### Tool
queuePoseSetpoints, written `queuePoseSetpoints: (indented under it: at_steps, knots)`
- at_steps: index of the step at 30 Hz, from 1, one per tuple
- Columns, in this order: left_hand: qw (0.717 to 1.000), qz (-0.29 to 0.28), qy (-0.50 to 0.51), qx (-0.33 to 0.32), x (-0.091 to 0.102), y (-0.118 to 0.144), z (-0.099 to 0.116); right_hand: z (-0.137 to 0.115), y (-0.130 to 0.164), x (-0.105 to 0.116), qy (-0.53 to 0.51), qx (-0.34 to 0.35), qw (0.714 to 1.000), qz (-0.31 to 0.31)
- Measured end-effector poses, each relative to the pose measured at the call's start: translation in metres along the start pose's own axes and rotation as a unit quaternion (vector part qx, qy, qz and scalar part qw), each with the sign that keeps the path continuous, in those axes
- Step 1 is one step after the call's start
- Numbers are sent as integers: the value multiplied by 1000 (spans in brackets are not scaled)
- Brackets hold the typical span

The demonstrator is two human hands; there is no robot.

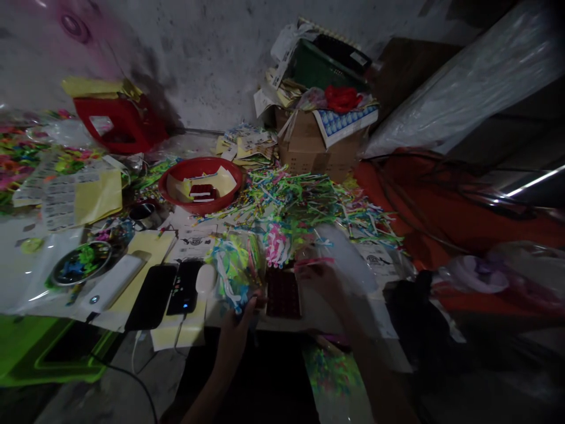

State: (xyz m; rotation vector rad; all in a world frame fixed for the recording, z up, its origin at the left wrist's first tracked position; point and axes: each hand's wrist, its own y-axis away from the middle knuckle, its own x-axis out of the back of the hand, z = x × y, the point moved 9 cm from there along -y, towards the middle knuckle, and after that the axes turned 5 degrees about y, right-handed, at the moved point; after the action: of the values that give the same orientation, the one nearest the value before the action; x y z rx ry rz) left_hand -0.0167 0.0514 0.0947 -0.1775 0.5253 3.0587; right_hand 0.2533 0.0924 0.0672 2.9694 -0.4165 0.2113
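My left hand [242,315] is closed at the table's front edge, at the lower end of a pile of blue, white and green plastic pieces [233,265]; what its fingers pinch is partly hidden and dim. Over to the right, my right hand [321,280] has its fingers bent on a clear plastic bag [314,261] with a pink edge strip. Between both hands lies a dark red tray [283,297] with rows of small hollows. Just beyond it sits a cluster of pink and white pieces [278,244].
Loose colourful sticks [300,194] cover the table's back. A red basin [200,203] stands behind, holding paper and a dark red block. Two phones [150,297], a power bank [115,282] and a bowl of small pieces [83,263] lie left. A cardboard box [315,150] stands at the back.
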Motion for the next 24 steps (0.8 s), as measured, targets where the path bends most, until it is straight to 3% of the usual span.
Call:
queuePoseSetpoints:
  at_steps: [10, 18, 24]
  knots:
    - [1000, -11, 2, -6, 2, -6, -13, 4, -14, -5, 139, 12, 990, -21]
    - [1000, -1, 10, -15, 6, -6, -23, 19, -20, -22, 163, 21, 984, -69]
    - [1000, -2, 27, -13, 6, -5, -17, 11, -24, -27, 195, 25, 975, -106]
